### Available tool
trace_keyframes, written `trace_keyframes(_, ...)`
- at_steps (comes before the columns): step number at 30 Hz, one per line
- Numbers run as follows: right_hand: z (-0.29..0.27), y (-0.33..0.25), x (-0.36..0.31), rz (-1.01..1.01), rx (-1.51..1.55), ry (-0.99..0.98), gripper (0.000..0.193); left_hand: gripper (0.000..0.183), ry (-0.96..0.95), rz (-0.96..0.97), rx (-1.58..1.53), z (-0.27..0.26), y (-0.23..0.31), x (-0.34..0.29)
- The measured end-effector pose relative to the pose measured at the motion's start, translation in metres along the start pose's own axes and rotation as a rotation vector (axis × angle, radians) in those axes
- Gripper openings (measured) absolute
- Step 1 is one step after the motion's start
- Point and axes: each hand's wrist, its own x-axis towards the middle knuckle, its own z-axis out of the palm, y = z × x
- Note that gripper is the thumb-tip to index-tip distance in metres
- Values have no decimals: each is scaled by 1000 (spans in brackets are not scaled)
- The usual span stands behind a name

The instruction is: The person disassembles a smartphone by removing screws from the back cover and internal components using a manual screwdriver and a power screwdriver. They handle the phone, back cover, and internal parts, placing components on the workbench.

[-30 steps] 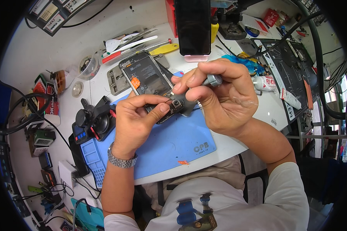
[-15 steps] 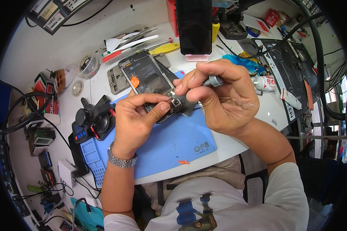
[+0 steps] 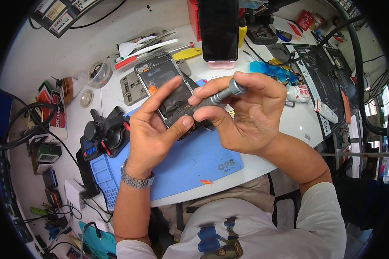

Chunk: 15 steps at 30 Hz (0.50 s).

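Note:
My left hand [image 3: 150, 131] holds an opened smartphone [image 3: 160, 77] at its lower end, thumb on the near edge and index finger stretched across the inside. The phone tilts away to the upper left, its dark battery and inner parts bare, with a scrap of orange tape [image 3: 152, 90] by its left edge. Between the thumb and fingertips of my right hand [image 3: 257, 114] is a grey precision screwdriver [image 3: 222, 95]. Its capped end points to the upper right, while its tip is hidden near the phone's lower right side.
Beneath my hands lies a blue work mat [image 3: 194, 166] with a small orange scrap [image 3: 206, 181]. A metal holder [image 3: 129, 90] is behind the phone. A black-screened phone [image 3: 219, 32] stands upright at the back. A black clamp device [image 3: 106, 134] sits left; a black mat [image 3: 320, 73] lies right.
The screwdriver has swung down toward the phone and more of its shaft shows. My left index finger has lifted and straightened over the phone's inside, and the phone has shifted slightly.

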Motion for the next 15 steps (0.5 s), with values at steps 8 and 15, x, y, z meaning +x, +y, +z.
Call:
trace_keyframes(8,10,6,-6,47,66,14,79,96,-38,1,-198,5,2,3)
trace_keyframes(15,15,5,-8,79,86,12,77,96,-68,-39,-227,5,4,2)
